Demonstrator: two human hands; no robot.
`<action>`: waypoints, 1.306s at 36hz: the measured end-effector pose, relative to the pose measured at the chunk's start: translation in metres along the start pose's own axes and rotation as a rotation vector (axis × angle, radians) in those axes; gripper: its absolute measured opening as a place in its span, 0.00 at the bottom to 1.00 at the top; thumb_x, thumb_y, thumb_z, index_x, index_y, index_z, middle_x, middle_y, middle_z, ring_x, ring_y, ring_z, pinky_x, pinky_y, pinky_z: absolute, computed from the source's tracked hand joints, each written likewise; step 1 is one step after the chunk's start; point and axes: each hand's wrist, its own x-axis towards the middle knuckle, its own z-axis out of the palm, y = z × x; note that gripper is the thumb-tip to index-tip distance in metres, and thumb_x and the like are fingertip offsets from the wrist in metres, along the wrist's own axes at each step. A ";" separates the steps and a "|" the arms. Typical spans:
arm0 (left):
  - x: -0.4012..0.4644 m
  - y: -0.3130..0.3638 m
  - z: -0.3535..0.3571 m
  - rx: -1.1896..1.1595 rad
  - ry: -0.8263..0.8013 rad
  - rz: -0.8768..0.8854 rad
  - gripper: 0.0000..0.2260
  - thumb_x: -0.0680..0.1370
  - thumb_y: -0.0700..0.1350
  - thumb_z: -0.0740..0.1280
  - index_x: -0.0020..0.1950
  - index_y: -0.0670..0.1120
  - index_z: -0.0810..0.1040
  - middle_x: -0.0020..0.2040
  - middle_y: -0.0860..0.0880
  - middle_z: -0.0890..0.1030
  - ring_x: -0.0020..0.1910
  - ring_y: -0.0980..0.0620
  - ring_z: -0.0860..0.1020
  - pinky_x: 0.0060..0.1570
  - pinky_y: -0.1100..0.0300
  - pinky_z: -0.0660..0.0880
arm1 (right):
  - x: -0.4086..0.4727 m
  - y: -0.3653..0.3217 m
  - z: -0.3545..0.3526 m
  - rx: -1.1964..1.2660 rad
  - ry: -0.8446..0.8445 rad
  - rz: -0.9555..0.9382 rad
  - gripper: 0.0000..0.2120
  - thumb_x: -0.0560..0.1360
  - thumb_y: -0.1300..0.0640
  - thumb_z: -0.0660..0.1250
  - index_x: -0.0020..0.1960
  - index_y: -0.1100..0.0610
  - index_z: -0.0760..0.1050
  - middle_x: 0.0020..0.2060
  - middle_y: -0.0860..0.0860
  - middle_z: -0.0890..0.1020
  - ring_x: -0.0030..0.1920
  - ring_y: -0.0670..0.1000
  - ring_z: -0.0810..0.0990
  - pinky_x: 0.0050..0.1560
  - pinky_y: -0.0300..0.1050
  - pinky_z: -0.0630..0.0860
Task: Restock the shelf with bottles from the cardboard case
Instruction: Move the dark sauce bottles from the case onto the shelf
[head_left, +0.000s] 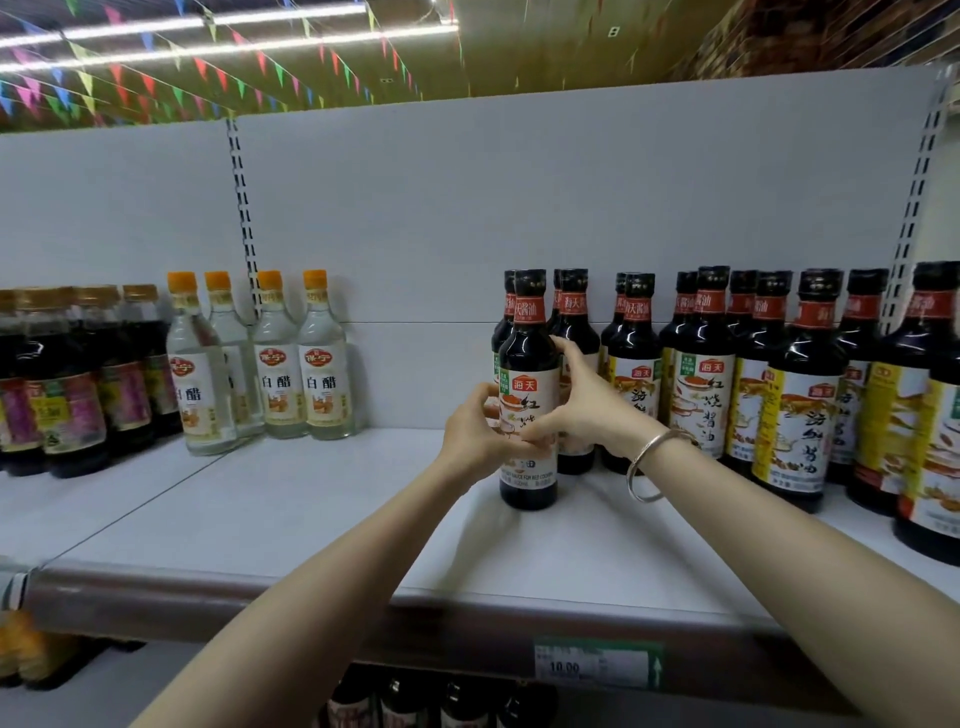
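A dark soy sauce bottle (529, 353) with a black cap and a white-and-red label stands upright on the white shelf (270, 519), at the left end of a row of similar bottles. Both my hands hold it at label height. My left hand (475, 431) grips it from the left, fingers curled round the label. My right hand (584, 400) grips it from the right, fingers reaching behind the bottle and thumb across the front. A silver bangle (649, 462) circles my right wrist. No cardboard case is in view.
More dark sauce bottles (795, 395) fill the shelf to the right. Clear vinegar bottles with orange caps (322, 358) and dark bottles (67, 384) stand at the left. A bare gap of shelf lies between. A green price tag (597, 662) sits on the shelf's front edge.
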 end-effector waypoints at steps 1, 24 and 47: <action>0.000 -0.001 -0.002 0.012 -0.017 -0.011 0.32 0.60 0.36 0.80 0.59 0.48 0.72 0.50 0.51 0.79 0.50 0.49 0.80 0.50 0.49 0.80 | -0.001 0.001 0.000 0.005 -0.001 0.005 0.54 0.62 0.68 0.77 0.75 0.43 0.50 0.66 0.51 0.71 0.57 0.49 0.74 0.39 0.35 0.75; 0.010 -0.011 -0.011 -0.060 -0.082 -0.059 0.32 0.62 0.31 0.78 0.59 0.51 0.68 0.50 0.53 0.77 0.58 0.47 0.76 0.56 0.45 0.77 | 0.007 0.006 0.016 -0.006 0.133 0.021 0.45 0.63 0.66 0.78 0.72 0.51 0.58 0.66 0.53 0.73 0.66 0.56 0.72 0.61 0.56 0.74; -0.042 -0.003 -0.040 -0.054 0.230 0.071 0.16 0.73 0.48 0.73 0.58 0.46 0.76 0.52 0.49 0.80 0.47 0.53 0.79 0.43 0.63 0.76 | -0.026 -0.022 0.062 -0.149 0.536 -0.288 0.13 0.72 0.60 0.70 0.55 0.57 0.73 0.51 0.53 0.77 0.52 0.52 0.76 0.52 0.46 0.75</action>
